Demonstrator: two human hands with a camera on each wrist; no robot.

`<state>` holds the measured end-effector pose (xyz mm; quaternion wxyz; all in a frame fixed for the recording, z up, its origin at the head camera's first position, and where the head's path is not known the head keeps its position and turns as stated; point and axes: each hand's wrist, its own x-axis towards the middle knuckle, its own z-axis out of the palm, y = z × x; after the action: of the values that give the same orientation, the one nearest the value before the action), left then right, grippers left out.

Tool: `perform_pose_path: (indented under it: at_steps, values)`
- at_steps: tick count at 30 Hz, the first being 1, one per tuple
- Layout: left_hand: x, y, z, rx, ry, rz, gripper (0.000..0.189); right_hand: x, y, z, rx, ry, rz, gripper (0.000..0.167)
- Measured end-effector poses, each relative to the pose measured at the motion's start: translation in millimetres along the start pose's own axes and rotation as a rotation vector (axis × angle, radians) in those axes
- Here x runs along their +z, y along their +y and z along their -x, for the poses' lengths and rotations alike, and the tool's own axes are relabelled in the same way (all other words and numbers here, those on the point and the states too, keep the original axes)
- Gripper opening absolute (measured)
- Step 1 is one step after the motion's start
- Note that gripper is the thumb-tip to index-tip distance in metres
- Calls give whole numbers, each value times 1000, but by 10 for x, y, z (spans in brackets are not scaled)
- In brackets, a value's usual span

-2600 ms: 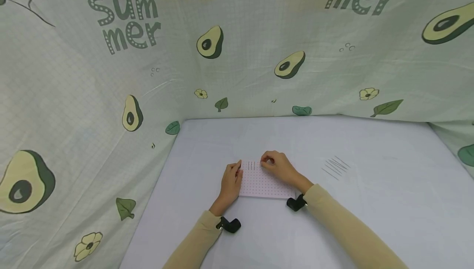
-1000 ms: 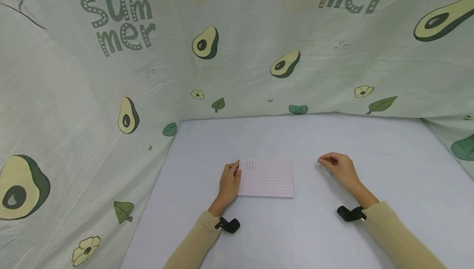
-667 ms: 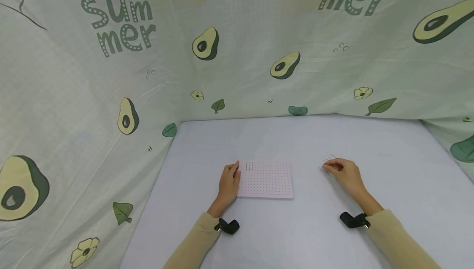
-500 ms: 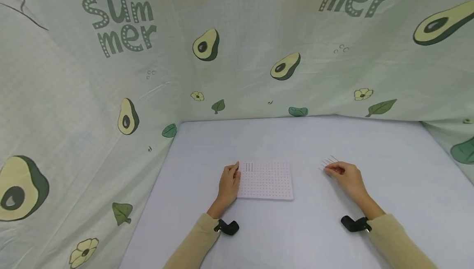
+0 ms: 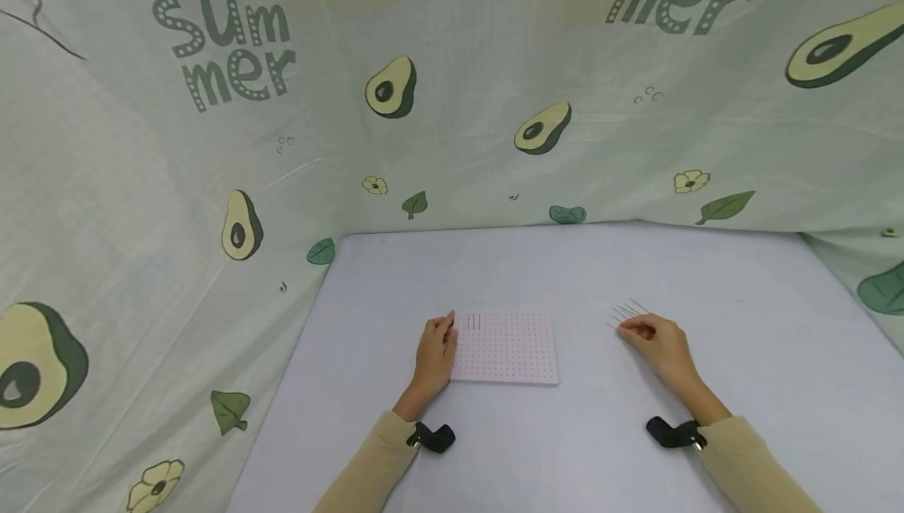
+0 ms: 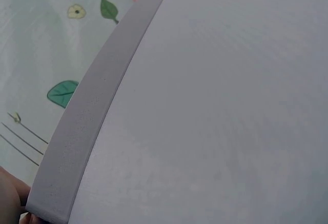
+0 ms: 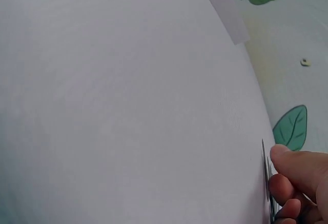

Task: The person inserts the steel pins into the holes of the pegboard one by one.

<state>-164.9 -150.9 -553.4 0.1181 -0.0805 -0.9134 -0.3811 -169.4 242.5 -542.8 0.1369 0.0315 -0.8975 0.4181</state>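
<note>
A pale pink board [image 5: 512, 348] with rows of small holes lies on the table; three thin metal pins [image 5: 474, 321] stand upright near its far left corner. My left hand [image 5: 433, 352] grips the board's left edge, index finger at the far corner. The left wrist view shows those pins [image 6: 23, 142] beyond the board's side wall [image 6: 87, 96]. To the right, several loose pins [image 5: 627, 311] lie on the table. My right hand [image 5: 660, 344] is over them, thumb and fingers curled, fingertips right at the pins [image 7: 265, 175]; I cannot tell whether one is pinched.
A white cloth covers the table [image 5: 523, 450]. A curtain [image 5: 466, 160] printed with avocados and leaves rises along the back and left edges. Black wrist cameras [image 5: 432, 438] are strapped over both beige sleeves [image 5: 752, 458].
My right hand has left the board and moved right to the loose pins, lately drawing slightly toward me among them. My left hand has stayed on the board's edge.
</note>
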Motion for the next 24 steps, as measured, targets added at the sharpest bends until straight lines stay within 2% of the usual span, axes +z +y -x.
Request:
perform_pose_path:
  at_steps: [9,24]
  values:
    - [-8,25,3,3,5,6,41,19,-6,15,-11,-10,4,12]
    - [-1,5,-1,-1,-10,10,42,68,21,25,-37,25,8,11]
